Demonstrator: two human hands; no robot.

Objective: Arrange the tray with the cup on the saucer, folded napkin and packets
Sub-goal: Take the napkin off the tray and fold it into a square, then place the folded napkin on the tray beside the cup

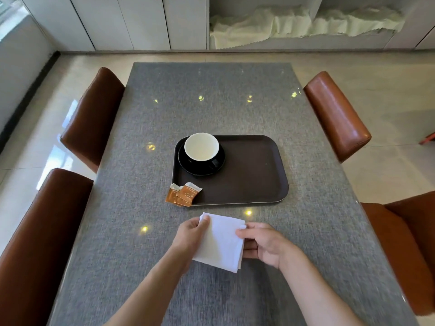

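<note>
A dark brown tray (249, 175) lies on the grey table. In its far left corner a black cup with a white inside (201, 147) stands on a black saucer (186, 164). Two orange packets (182, 194) rest across the tray's near left corner, partly on the table. In front of the tray both hands hold a white folded napkin (222, 243) just above the table. My left hand (189, 236) pinches its upper left corner. My right hand (263, 243) grips its right edge.
The grey table (211, 102) stretches far ahead. Brown leather chairs stand on both sides: two on the left (91, 114) (40, 231) and two on the right (336, 114) (404, 243). White cabinets and pale cloths line the far wall.
</note>
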